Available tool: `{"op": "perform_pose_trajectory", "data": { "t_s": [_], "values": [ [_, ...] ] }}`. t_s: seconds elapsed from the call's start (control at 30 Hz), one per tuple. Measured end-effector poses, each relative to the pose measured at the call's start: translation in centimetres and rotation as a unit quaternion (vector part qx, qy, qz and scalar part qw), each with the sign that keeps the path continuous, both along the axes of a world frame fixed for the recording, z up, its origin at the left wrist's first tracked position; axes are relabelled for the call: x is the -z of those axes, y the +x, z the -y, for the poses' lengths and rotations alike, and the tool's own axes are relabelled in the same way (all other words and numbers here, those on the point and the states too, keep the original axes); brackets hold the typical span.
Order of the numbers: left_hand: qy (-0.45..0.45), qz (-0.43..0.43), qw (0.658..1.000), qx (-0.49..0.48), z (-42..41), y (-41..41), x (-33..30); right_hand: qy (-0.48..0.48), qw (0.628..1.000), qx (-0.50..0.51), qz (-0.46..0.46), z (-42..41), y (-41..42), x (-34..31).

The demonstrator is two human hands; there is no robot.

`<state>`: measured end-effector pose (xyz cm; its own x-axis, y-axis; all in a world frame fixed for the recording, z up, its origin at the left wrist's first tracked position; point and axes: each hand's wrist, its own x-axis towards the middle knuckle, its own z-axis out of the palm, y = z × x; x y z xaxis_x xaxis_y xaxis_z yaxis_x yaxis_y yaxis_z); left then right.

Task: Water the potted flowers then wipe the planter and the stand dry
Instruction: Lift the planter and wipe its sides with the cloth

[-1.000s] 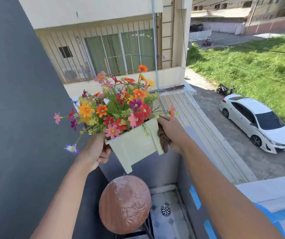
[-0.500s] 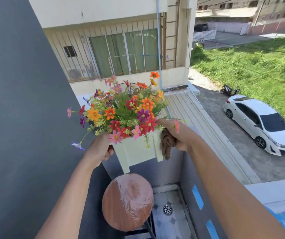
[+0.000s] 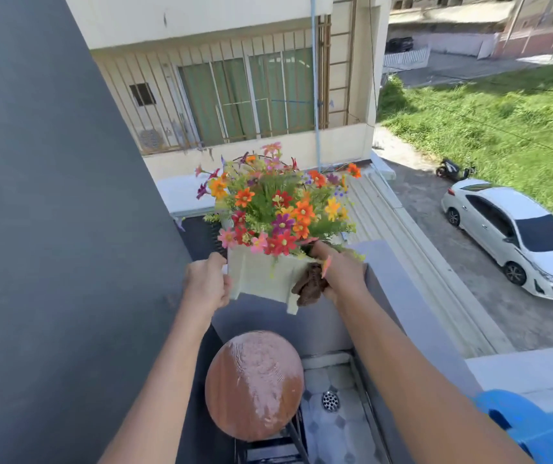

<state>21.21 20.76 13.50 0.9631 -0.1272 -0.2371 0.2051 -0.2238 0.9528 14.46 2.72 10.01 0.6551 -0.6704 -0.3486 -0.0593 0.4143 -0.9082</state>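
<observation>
evidently both hands grip planter [image 3: 261,276] aloft: left hand [image 3: 206,283] at 9 o'clock, right hand [image 3: 338,272] at 3 pinning brown cloth [image 3: 308,286]; wet round stand [image 3: 254,385] at 6 exposed for wiping.

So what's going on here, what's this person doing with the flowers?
A person is holding a pale square planter full of colourful flowers up in the air, above a round wooden stand. The left hand grips the planter's left side. The right hand grips the right side and also holds a brown cloth against it. The stand's top looks wet and streaked, so it has not been wiped dry yet.
</observation>
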Motion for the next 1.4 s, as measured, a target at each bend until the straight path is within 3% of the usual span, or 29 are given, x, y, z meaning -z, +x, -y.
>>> {"op": "perform_pose_trajectory", "data": {
  "t_s": [0.17, 0.33, 0.43, 0.57, 0.77, 0.87, 0.97, 1.1, 1.3, 1.4],
  "values": [
    [0.054, 0.004, 0.995, 0.083, 3.0, -3.1, 1.4, -0.029, 0.997, 0.064, 0.034, -1.8, 0.7, 0.2],
    [0.123, 0.089, 0.985, 0.085, 5.7, -3.7, 1.7, -0.065, 0.996, 0.046, 0.050, -3.8, 0.6, 1.0],
    [0.154, 0.027, 0.986, 0.055, 5.9, -3.4, 2.6, -0.068, 0.994, 0.028, 0.079, -4.8, 0.3, 1.8],
    [0.125, -0.042, 0.990, 0.057, 5.0, -2.2, 2.8, -0.095, 0.989, -0.019, 0.111, -4.9, 0.5, 1.7],
    [-0.021, -0.098, 0.990, 0.095, 3.2, -1.6, 1.7, -0.274, 0.952, -0.076, 0.111, -4.5, 0.0, 0.9],
    [-0.037, -0.105, 0.988, 0.103, 2.4, -2.1, 1.3, -0.354, 0.932, -0.037, 0.069, -2.4, 1.3, 1.3],
    [-0.040, -0.115, 0.988, 0.099, 2.2, -2.8, 0.9, -0.357, 0.934, 0.012, 0.028, 0.4, 2.5, 0.6],
    [-0.087, -0.144, 0.983, 0.071, 2.4, -3.7, 0.8, -0.390, 0.919, 0.033, 0.046, 0.4, 2.7, -0.9],
    [-0.155, -0.167, 0.973, 0.043, 1.7, -3.0, 0.9, -0.437, 0.885, -0.081, 0.139, -5.3, -1.2, 3.0],
    [-0.155, -0.165, 0.973, 0.037, 0.9, -2.4, 0.7, -0.453, 0.871, -0.123, 0.142, -6.4, -3.6, 6.1]
  ]
}}
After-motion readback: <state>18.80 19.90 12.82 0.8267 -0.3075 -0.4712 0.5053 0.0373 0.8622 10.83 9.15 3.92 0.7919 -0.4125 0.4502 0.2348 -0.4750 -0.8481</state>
